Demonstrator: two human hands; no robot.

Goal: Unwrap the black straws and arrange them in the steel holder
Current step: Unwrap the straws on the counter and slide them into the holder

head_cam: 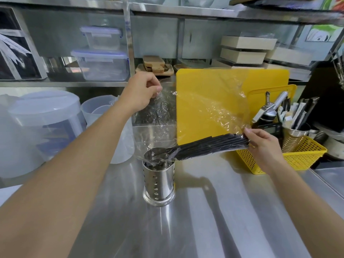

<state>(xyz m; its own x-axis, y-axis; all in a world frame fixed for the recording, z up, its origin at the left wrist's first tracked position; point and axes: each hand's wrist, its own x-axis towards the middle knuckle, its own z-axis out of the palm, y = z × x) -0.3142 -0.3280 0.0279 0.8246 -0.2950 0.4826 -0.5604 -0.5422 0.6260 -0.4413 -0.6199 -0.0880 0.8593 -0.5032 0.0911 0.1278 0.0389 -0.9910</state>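
Stretching across the middle of the frame, a sheet of clear plastic wrap (208, 107) is held up between two bare hands. The left hand (141, 91), centre left, has its grip pinched shut on the wrap's upper corner. The right hand (264, 144), at right of centre, has its grip closed on the far end of the bundle of black straws (210, 146), with the wrap's edge caught there too. The straws lie nearly level, slanting down toward the left, and their lower ends sit at the mouth of the steel holder (159, 183), still veiled in crumpled plastic. The holder stands upright on the shiny steel table (204, 220), just below centre. Behind the wrap a yellow cutting board (223, 90) stands on edge, and a yellow basket (301, 155) sits at the right, just behind the right hand.
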